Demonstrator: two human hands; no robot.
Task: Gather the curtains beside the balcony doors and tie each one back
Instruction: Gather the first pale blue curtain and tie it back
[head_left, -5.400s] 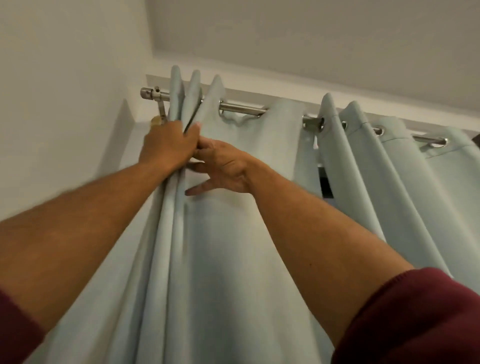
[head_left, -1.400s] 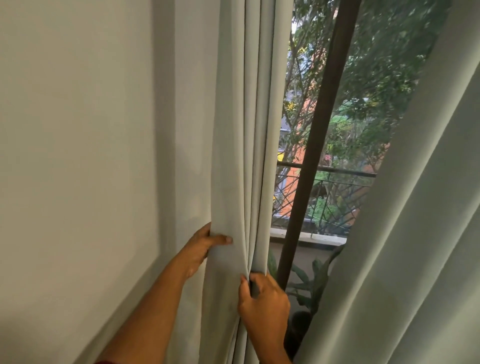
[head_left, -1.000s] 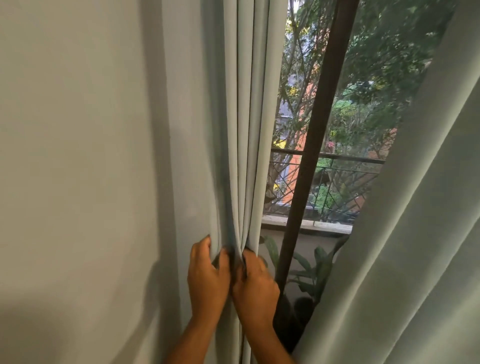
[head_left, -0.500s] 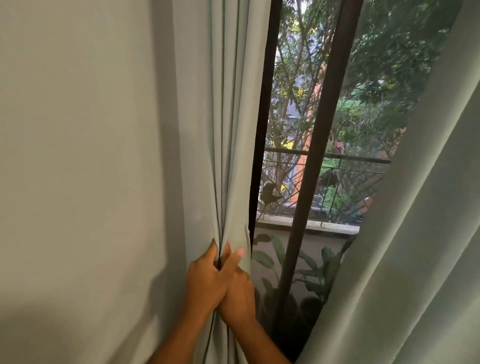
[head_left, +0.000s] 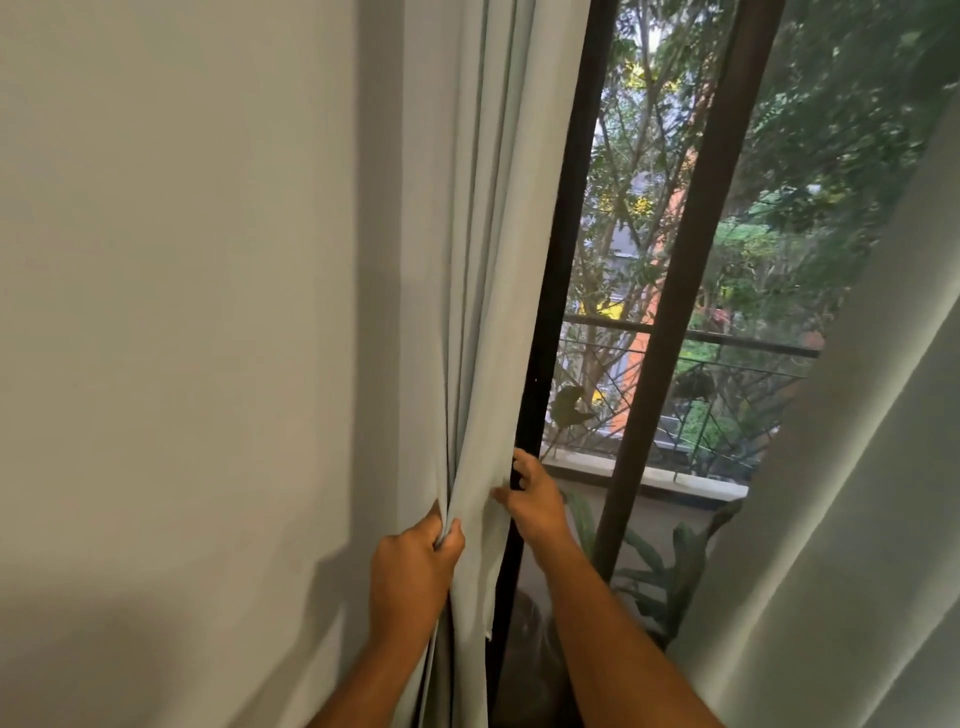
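The pale blue-grey left curtain (head_left: 483, 260) hangs in tight folds against the wall, beside the dark door frame. My left hand (head_left: 413, 571) grips the gathered folds low down, fingers curled round the bunch. My right hand (head_left: 532, 501) holds the curtain's outer edge a little higher, thumb on the front of the cloth and fingers behind it by the frame. A second curtain (head_left: 852, 519) of the same cloth hangs slanted across the right side, untouched. No tie-back is in view.
A plain wall (head_left: 182, 338) fills the left half. Dark door frames (head_left: 561, 260) stand between the curtains, with glass showing a balcony railing (head_left: 727, 343), trees and a potted plant (head_left: 660, 571) outside.
My hands were pressed together on the folds; now they have parted. The right hand moved up and right to the curtain's outer edge, and the left keeps hold of the bunch.
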